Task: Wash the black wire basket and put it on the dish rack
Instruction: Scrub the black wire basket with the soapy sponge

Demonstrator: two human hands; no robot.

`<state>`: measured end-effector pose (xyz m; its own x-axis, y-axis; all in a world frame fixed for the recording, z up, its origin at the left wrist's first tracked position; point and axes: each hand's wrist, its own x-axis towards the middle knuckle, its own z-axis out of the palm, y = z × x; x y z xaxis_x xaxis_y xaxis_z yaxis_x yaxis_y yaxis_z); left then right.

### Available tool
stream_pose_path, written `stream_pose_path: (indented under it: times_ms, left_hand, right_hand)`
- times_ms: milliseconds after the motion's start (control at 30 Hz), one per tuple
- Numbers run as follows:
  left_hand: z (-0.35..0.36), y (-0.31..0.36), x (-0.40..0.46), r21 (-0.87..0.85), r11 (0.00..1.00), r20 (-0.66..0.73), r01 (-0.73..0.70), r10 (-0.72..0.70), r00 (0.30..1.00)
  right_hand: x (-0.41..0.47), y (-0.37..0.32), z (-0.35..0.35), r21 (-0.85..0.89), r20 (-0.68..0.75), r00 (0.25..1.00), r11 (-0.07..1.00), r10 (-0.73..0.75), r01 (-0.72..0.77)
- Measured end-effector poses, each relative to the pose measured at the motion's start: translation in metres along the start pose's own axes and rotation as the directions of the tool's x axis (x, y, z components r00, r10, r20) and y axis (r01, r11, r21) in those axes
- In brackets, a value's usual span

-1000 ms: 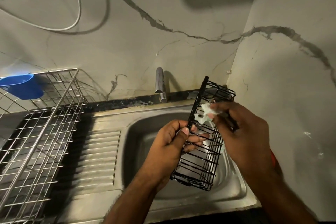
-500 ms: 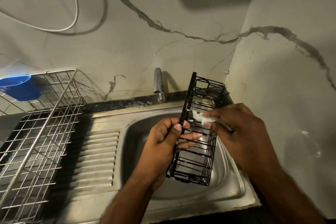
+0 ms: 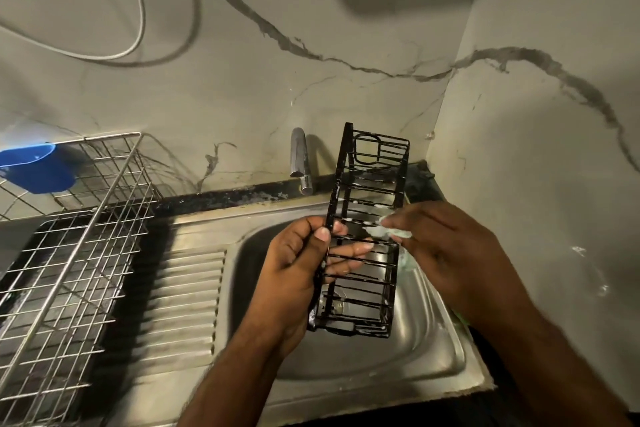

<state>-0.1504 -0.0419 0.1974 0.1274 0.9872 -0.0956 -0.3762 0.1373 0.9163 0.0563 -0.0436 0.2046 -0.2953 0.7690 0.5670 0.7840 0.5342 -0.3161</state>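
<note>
The black wire basket (image 3: 363, 239) is held up on end over the steel sink (image 3: 433, 350), its far end near the tap (image 3: 300, 159) and its near end hanging above the drain. The left hand (image 3: 298, 274) grips one long side rail, thumb on the near face and fingers threaded through the wires from behind. The right hand (image 3: 446, 250) pinches a small pale, soapy scrubber (image 3: 389, 231) against the bars about midway along the basket; whether it is a sponge or a cloth is hard to tell. White suds cling to several of the wires.

To my eye this is the scrubbing step, well before rinsing. No water runs from the tap, and the lather sits mostly on the upper half, so the lower rungs and the end panel probably need the scrubber next. That calls for sliding the scrubber down the bars while the left hand keeps the frame from twisting, perhaps turning it to reach the other faces.

After that, I'd expect a rinse under the tap. The dish rack (image 3: 69, 253) waits well to the left, past the ribbed drainboard (image 3: 183, 302), with a blue plastic tub (image 3: 38, 166) hooked on its back edge. The wet basket may slip in soapy fingers.
</note>
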Motion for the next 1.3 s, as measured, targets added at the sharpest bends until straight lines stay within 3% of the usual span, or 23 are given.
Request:
stream_pose_path:
  times_ms: [67, 100, 167, 233, 300, 433, 567, 667, 833, 1000, 1100, 1233, 1300]
  left_hand:
    - [-0.001, 0.001, 0.001, 0.01, 1.0, 0.006, -0.008, 0.007, 1.0]
    - [-0.002, 0.002, 0.001, 0.016, 1.0, 0.006, -0.015, 0.015, 1.0]
    - [-0.005, 0.003, 0.002, 0.015, 0.999, 0.004, -0.029, 0.029, 1.0]
    - [-0.006, 0.004, 0.002, 0.006, 1.0, 0.006, -0.031, 0.031, 1.0]
    - [-0.005, 0.004, 0.0, 0.004, 1.0, 0.024, -0.029, 0.029, 0.999]
    - [-0.003, 0.005, -0.001, -0.008, 0.999, 0.061, -0.049, 0.049, 0.997]
    - [-0.004, 0.003, 0.0, -0.048, 0.998, 0.094, -0.042, 0.047, 0.994]
    - [-0.006, 0.003, 0.002, -0.098, 0.995, 0.128, 0.009, 0.004, 0.992]
    - [-0.014, 0.002, 0.008, -0.163, 0.979, 0.131, 0.125, -0.104, 0.986]
    - [-0.024, -0.003, 0.019, -0.029, 0.942, -0.015, 0.335, -0.335, 0.942]
    - [-0.027, -0.009, 0.022, 0.024, 0.922, -0.064, 0.386, -0.384, 0.921]
    - [-0.024, -0.016, 0.021, 0.069, 0.942, -0.085, 0.327, -0.321, 0.943]
    - [-0.023, -0.017, 0.02, 0.127, 0.949, -0.058, 0.289, -0.284, 0.957]
  right_hand:
    - [0.002, 0.0, 0.002, 0.047, 0.004, 1.0, 0.999, 0.02, -0.02]
    - [0.002, -0.003, 0.002, 0.181, -0.03, 0.993, 0.977, 0.116, -0.109]
    - [0.005, -0.009, 0.0, 0.532, -0.081, 0.922, 0.799, 0.378, -0.28]
    - [0.009, -0.012, -0.002, 0.706, -0.125, 0.838, 0.641, 0.531, -0.301]
    - [0.015, -0.009, -0.005, 0.641, -0.182, 0.864, 0.723, 0.469, -0.257]
    - [0.023, 0.002, -0.003, 0.219, -0.129, 0.988, 0.974, 0.079, -0.05]
    - [0.024, 0.005, 0.0, 0.103, -0.129, 0.991, 0.995, 0.018, -0.004]
    - [0.027, 0.007, 0.006, -0.067, -0.044, 0.999, 0.998, 0.001, -0.004]
    - [0.051, 0.018, 0.011, 0.098, 0.253, 0.958, 0.982, 0.135, -0.164]
    - [0.051, 0.005, 0.026, 0.181, 0.39, 0.91, 0.957, 0.141, -0.226]
    - [0.047, -0.002, 0.036, 0.156, 0.463, 0.874, 0.957, 0.146, -0.243]
    - [0.038, 0.002, 0.034, 0.211, 0.466, 0.861, 0.92, 0.202, -0.33]
    - [0.035, 0.0, 0.028, 0.32, 0.289, 0.916, 0.874, 0.279, -0.367]
